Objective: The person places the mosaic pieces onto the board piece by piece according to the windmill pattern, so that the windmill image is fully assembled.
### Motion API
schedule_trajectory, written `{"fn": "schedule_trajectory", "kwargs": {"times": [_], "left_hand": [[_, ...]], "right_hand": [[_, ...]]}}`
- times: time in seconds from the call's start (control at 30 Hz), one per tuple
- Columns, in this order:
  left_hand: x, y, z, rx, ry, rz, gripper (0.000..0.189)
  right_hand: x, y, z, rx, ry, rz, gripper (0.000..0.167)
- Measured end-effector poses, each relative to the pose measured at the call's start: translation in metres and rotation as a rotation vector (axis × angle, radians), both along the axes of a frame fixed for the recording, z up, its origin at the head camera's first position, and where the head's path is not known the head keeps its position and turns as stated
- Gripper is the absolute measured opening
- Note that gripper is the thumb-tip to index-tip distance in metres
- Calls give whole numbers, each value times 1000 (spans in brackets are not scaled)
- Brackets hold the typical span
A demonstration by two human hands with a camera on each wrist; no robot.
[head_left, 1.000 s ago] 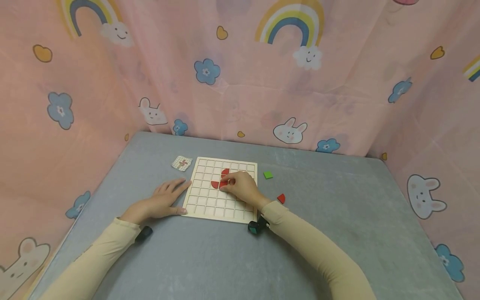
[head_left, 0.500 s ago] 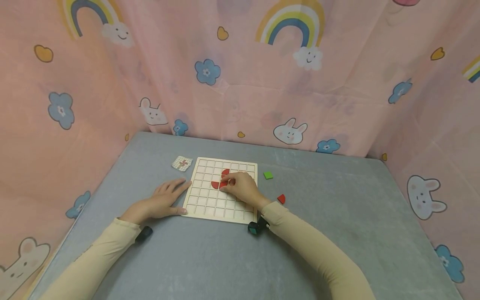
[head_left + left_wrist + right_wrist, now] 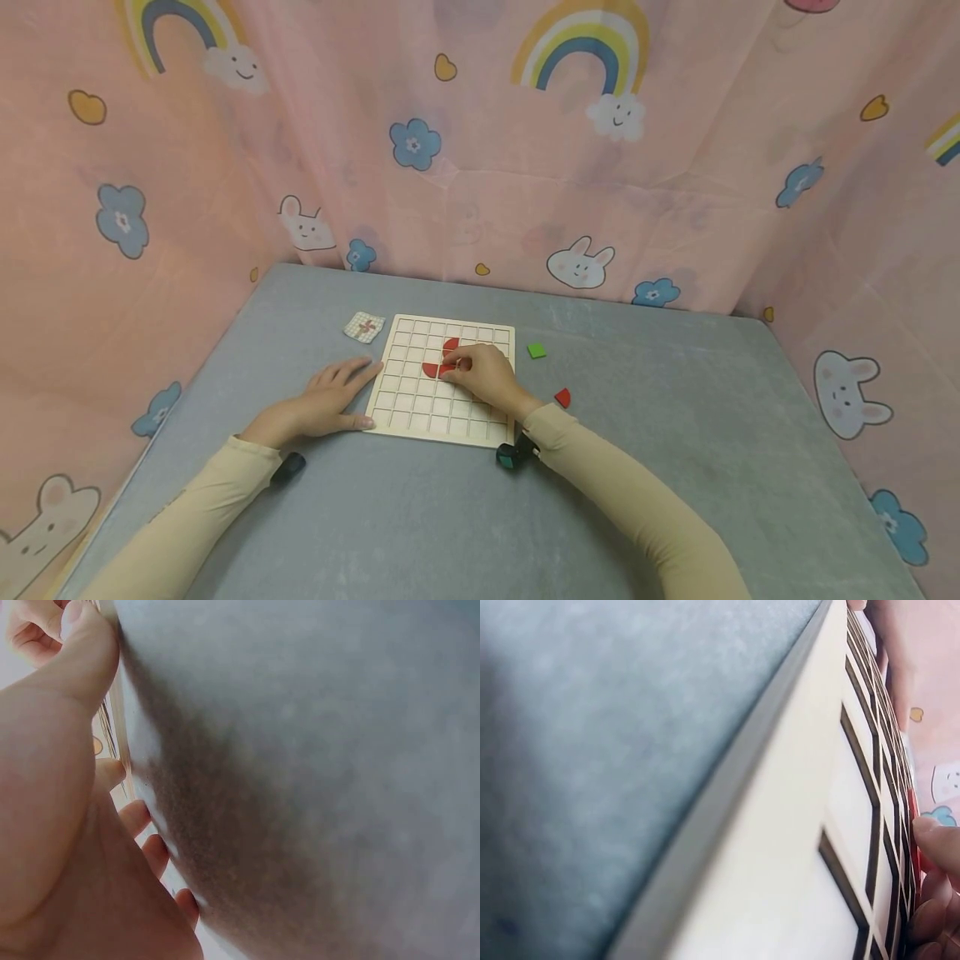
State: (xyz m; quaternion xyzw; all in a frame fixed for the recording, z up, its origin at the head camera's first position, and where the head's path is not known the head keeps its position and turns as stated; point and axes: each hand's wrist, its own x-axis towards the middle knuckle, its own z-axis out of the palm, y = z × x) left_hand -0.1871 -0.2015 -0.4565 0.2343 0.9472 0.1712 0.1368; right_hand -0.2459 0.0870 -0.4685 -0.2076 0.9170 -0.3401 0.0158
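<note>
A pale wooden grid board (image 3: pixel 405 405) lies flat on the table. My left hand (image 3: pixel 318 406) rests beside it, thumb and fingertips spread along its left edge. In the left wrist view the left thumb (image 3: pixel 90 656) touches the board's rim. My right hand (image 3: pixel 487 382) is over the board's middle, thumb and index finger pinching a red piece (image 3: pixel 447 367) at a grid square. Those fingers partly cover it. Beside it on the grid lie a red quarter-circle piece (image 3: pixel 430 370) and, further up, another red rounded piece (image 3: pixel 451 343). The right wrist view shows the right thumb (image 3: pixel 937 841) against red.
A small card (image 3: pixel 364 327) with a printed grid pattern lies by the board's upper left corner. On the right are a green square piece (image 3: pixel 536 350) and a loose red quarter-circle piece (image 3: pixel 562 397). A pink patterned curtain (image 3: pixel 480 200) stands behind the grey table (image 3: pixel 420 517).
</note>
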Motion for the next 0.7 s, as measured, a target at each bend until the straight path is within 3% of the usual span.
{"fn": "schedule_trajectory", "kwargs": {"times": [0.7], "left_hand": [[0, -1, -1, 3, 10, 1, 90]], "right_hand": [[1, 1, -2, 2, -7, -7, 22]]}}
